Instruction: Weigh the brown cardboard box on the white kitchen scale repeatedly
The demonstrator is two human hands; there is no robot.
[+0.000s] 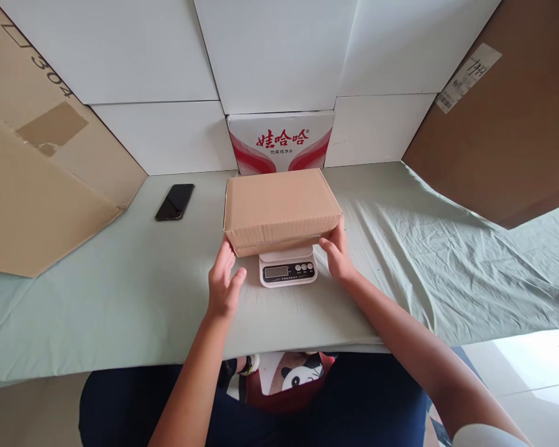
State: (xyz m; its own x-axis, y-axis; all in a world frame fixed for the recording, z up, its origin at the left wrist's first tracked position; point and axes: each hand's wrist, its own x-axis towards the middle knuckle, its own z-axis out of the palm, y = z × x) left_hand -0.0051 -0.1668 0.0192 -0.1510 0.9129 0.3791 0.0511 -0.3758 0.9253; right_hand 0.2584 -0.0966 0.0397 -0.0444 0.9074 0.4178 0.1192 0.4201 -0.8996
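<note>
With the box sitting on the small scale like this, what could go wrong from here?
1. The cardboard box is much wider than the scale and overhangs it on both sides, so it may tip or slide off.
2. The right hand touches the box's right corner and the left hand is at its left corner; any pressure could falsify the reading.
3. The box's front edge hangs close over the display, which could be hard to read.

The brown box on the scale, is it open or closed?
Closed. The brown box shows a flat, unbroken top with no flaps up, sitting on the scale.
</note>
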